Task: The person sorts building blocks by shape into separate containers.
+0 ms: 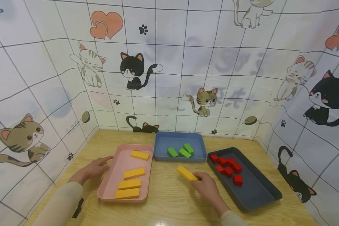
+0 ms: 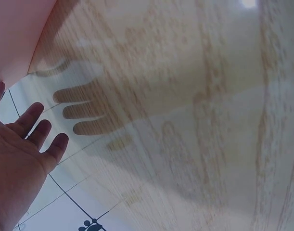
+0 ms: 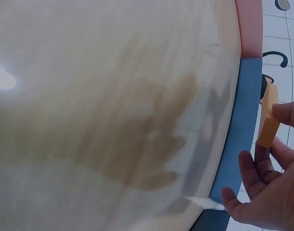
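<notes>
My right hand [image 1: 207, 187] pinches one end of a yellow block [image 1: 187, 173] over the table, between the pink and dark grey trays. In the right wrist view the thumb and fingers grip that yellow block [image 3: 268, 115], with the other fingers loosely bent. At the left edge of the pink tray [image 1: 107, 185] is my left hand [image 1: 94, 169], its fingers at the rim. Seen from the left wrist, the left hand [image 2: 21, 154] has spread, relaxed fingers beside the tray wall. Several yellow blocks [image 1: 130, 184] lie inside the pink tray.
A blue tray [image 1: 161, 142] with green blocks [image 1: 184, 153] stands at the back centre. On the right, a dark grey tray [image 1: 257, 191] contains several red cubes [image 1: 228, 171]. Behind the wooden table [image 1: 164, 204] hangs a cat-patterned sheet [image 1: 169, 62], which also covers both sides.
</notes>
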Motion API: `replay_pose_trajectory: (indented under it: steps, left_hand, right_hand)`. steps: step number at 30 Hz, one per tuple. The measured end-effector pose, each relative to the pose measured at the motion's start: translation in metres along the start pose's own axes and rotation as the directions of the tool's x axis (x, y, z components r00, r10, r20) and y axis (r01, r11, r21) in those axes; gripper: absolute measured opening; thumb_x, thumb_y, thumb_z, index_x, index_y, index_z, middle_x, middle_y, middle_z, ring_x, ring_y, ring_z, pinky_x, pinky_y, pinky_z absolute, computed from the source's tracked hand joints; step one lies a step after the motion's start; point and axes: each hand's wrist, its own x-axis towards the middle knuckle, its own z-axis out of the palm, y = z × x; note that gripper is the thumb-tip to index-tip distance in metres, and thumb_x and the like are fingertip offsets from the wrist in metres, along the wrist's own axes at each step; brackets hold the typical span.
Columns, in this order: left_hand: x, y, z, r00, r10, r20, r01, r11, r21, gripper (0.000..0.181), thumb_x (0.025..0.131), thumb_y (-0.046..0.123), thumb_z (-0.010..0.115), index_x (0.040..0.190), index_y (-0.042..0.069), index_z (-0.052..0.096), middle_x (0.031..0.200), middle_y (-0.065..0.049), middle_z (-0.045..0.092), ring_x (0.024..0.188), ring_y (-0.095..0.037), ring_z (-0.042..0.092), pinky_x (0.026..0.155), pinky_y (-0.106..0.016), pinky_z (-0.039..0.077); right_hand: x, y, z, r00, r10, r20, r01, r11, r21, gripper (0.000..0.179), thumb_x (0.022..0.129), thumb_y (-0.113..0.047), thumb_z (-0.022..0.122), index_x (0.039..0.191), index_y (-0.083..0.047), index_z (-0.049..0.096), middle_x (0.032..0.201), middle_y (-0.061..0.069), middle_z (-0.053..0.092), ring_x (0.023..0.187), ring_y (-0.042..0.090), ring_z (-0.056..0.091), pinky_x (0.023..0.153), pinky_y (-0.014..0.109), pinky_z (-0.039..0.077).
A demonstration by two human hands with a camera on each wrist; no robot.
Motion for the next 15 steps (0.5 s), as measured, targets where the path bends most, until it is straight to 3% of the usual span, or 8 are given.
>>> replay_pose_trajectory:
  steps: [7, 15]
  left_hand:
    - [0.001, -0.002, 0.0, 0.998, 0.06, -0.007, -0.06, 0.998, -0.004, 0.054, 0.101, 0.017, 0.055, 0.149, 0.0, 0.039, 0.147, -0.036, 0.036, 0.129, -0.061, 0.036, 0.1, -0.07, 0.034]
    - [0.001, -0.003, 0.0, 1.0, 0.022, -0.004, -0.022, 1.0, -0.009, 0.055, 0.101, 0.019, 0.055, 0.151, 0.003, 0.038, 0.148, -0.036, 0.034, 0.131, -0.06, 0.035, 0.1, -0.071, 0.033]
  right_hand:
    - [0.015, -0.019, 0.015, 0.997, -0.078, 0.019, 0.077, 0.997, 0.025, 0.034, 0.085, -0.017, 0.074, 0.117, -0.006, 0.072, 0.109, 0.007, 0.066, 0.095, 0.021, 0.059, 0.081, 0.043, 0.051]
    - [0.028, -0.033, 0.029, 0.982, -0.181, 0.061, 0.181, 0.983, 0.019, 0.032, 0.086, -0.014, 0.072, 0.117, -0.005, 0.072, 0.107, 0.006, 0.066, 0.096, 0.024, 0.059, 0.083, 0.044, 0.049]
